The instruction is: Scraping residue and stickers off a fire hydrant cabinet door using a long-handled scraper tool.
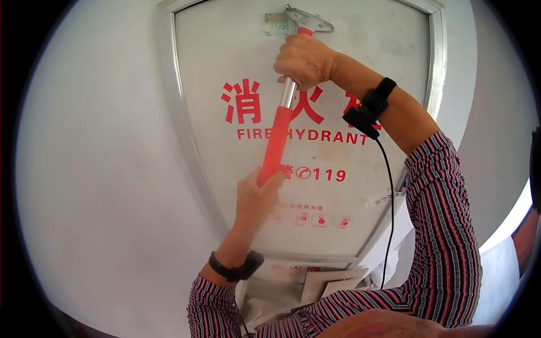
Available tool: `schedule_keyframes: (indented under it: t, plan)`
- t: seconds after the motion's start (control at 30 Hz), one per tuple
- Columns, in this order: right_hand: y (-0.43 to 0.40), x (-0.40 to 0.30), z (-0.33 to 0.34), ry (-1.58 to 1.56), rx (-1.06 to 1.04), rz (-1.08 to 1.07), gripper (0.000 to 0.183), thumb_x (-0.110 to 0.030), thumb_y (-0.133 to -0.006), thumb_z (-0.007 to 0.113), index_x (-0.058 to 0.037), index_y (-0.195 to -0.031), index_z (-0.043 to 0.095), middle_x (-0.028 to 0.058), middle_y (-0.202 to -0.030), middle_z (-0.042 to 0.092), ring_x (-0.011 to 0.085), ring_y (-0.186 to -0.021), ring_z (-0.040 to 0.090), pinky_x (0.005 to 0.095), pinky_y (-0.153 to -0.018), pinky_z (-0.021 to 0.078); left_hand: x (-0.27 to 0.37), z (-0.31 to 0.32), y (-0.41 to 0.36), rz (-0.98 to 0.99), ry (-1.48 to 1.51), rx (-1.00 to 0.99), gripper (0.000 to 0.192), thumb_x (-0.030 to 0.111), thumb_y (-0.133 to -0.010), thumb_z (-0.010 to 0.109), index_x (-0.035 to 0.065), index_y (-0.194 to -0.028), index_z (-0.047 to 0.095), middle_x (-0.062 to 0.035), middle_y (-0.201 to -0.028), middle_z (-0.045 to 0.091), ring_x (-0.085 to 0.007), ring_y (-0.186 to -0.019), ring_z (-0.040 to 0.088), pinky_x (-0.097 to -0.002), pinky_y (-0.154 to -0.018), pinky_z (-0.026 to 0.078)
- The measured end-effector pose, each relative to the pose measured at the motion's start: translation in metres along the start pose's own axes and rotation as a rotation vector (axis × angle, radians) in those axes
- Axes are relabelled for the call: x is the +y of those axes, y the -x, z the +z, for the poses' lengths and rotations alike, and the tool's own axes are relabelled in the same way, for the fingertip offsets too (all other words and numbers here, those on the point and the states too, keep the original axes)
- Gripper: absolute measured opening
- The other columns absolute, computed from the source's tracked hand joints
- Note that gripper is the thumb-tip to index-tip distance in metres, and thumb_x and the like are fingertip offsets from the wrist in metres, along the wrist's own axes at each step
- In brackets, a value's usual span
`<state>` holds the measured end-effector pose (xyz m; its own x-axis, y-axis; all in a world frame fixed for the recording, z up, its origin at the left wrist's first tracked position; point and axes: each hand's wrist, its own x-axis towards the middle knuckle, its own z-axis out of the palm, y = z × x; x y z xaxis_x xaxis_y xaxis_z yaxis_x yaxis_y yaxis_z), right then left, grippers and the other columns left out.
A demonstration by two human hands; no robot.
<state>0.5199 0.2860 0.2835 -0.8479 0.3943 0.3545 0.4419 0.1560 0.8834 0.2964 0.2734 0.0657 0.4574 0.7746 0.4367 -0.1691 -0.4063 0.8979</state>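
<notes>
A long-handled scraper [274, 141] with a red grip and a bare metal shaft slants up across a white fire hydrant cabinet door [236, 55]. My right hand [305, 61] is wrapped around its upper shaft, just below the red collar under the head. Lower down, my left hand [258, 194], slightly blurred, grips the end of the red handle. The grey scraper head [310, 21] lies against the door near its top, its left end at the edge of a torn green sticker [275, 24]. Bits of residue cling to the head's upper left corner.
A metal frame [179, 76] borders the door, with white wall [105, 148] to the left. Beneath stand flat boards [317, 285] and a white plastic bag [386, 266]. From the device [367, 112] on my right wrist a black cable [391, 190] hangs down.
</notes>
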Motion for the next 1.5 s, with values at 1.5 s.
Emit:
schedule_keyframes:
  t: [1.5]
  plan:
    - [0.006, -0.057, 0.028, -0.225, -0.065, -0.039, 0.024, -0.025, -0.069, 0.074, -0.0121, -0.065, 0.054, 0.0038, -0.064, 0.055, 0.0273, -0.063, 0.055, 0.0393, -0.063, 0.0429, -0.024, -0.005, 0.054, -0.261, -0.032, 0.003, 0.023, 0.022, -0.089, 0.059, -0.0006, -0.082, 0.06, -0.0011, -0.053, 0.05, -0.0076, -0.041, 0.042, -0.0245, -0.041, 0.033]
